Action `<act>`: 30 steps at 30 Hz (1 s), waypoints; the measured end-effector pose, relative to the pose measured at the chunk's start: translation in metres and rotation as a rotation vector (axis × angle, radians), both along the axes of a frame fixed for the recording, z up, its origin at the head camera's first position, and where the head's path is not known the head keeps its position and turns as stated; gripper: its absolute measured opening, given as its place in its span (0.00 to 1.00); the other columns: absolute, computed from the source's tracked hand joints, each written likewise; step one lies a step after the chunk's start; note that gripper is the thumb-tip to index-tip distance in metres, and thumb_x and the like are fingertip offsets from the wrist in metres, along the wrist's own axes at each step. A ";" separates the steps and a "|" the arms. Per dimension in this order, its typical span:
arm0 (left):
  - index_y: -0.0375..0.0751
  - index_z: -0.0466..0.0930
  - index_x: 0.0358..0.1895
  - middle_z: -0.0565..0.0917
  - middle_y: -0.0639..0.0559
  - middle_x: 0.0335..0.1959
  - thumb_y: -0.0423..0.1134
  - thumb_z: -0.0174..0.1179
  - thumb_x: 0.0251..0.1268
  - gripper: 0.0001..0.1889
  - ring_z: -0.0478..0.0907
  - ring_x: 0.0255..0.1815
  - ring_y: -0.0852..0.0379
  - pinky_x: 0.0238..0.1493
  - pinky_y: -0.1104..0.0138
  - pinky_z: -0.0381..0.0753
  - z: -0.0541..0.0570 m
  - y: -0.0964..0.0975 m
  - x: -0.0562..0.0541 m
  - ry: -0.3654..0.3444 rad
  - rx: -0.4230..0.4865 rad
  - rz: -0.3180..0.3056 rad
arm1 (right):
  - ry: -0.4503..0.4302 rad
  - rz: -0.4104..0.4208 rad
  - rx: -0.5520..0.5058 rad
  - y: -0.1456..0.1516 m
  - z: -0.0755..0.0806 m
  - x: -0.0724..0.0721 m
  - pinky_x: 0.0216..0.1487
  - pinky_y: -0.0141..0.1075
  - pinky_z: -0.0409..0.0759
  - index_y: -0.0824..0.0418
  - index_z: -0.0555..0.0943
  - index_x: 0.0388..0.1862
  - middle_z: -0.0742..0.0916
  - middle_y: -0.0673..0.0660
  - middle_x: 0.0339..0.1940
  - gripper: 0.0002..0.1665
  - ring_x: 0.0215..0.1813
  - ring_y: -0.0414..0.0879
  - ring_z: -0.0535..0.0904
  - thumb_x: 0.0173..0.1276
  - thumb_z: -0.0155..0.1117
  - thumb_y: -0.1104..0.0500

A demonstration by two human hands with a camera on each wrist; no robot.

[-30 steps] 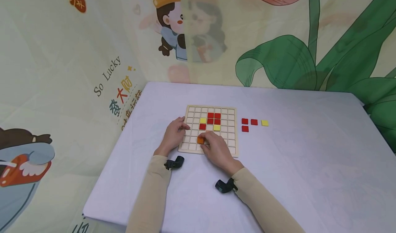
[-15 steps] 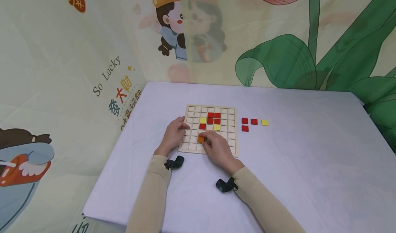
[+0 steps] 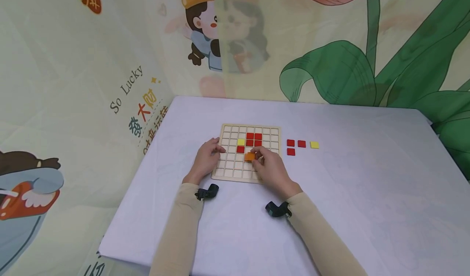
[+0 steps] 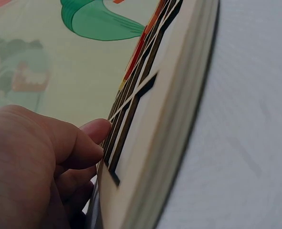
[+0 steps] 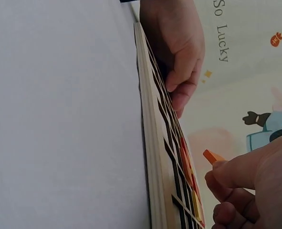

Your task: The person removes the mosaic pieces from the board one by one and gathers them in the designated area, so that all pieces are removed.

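Pale green cloth (image 3: 66, 84) covers the left wall, printed "So Lucky" (image 3: 126, 90) toward its far end. A beige left sleeve (image 3: 180, 227) reaches in from the near side, with a small black camera (image 3: 207, 192) at its wrist. The left hand (image 3: 205, 158) rests at the left edge of a pale wooden grid board (image 3: 228, 172), fingers loosely bent and touching it; whether any fingertip goes under the edge I cannot tell. The board lies flat on a white-covered table (image 3: 367, 194). Left of its middle a yellow tile (image 3: 241, 142) sits in a square, with a red tile (image 3: 240, 149) in the next one nearer. Just right of the yellow one, four red squares (image 3: 254, 140) make a block of two by two.

The right hand (image 3: 272, 168) pinches an orange piece (image 3: 249, 157) between thumb and fingers; it is over the board, to the near side of the red block, and the right wrist view shows it raised clear of the surface. A second black camera (image 3: 278, 209) sits by the right sleeve (image 3: 323, 235).

Right of the board, three loose red tiles (image 3: 301, 144) lie near one another on the table, and farther right a loose yellow tile (image 3: 314, 145).
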State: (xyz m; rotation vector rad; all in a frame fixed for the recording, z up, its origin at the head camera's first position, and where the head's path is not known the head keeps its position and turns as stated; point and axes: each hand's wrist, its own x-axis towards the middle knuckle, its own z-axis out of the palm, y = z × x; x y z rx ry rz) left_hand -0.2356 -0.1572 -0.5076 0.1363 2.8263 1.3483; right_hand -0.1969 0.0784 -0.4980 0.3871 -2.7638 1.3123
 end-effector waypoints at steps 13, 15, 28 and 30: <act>0.42 0.83 0.39 0.65 0.50 0.74 0.28 0.50 0.66 0.11 0.53 0.78 0.52 0.77 0.58 0.51 0.001 0.001 0.000 -0.001 -0.012 0.001 | -0.088 -0.048 0.018 0.031 0.005 -0.013 0.32 0.36 0.76 0.53 0.78 0.55 0.80 0.51 0.41 0.17 0.36 0.47 0.74 0.69 0.61 0.63; 0.42 0.83 0.39 0.66 0.50 0.74 0.29 0.50 0.66 0.11 0.53 0.78 0.52 0.77 0.58 0.50 0.001 0.001 0.000 -0.004 -0.014 0.004 | -0.099 -0.063 0.015 0.036 0.007 -0.014 0.32 0.36 0.76 0.53 0.78 0.56 0.80 0.52 0.41 0.17 0.36 0.48 0.74 0.69 0.60 0.63; 0.42 0.83 0.38 0.65 0.50 0.74 0.29 0.50 0.66 0.11 0.52 0.78 0.52 0.78 0.56 0.50 0.000 0.001 -0.001 -0.006 -0.013 0.002 | -0.110 -0.147 0.013 0.072 0.013 -0.021 0.37 0.38 0.75 0.57 0.77 0.57 0.81 0.57 0.44 0.18 0.41 0.51 0.74 0.69 0.58 0.65; 0.43 0.83 0.38 0.66 0.50 0.74 0.29 0.50 0.66 0.10 0.52 0.78 0.52 0.77 0.56 0.50 -0.001 0.001 -0.001 -0.007 -0.014 0.003 | -0.096 -0.163 0.019 0.079 0.013 -0.022 0.39 0.38 0.74 0.59 0.77 0.57 0.81 0.58 0.44 0.18 0.41 0.52 0.74 0.69 0.57 0.66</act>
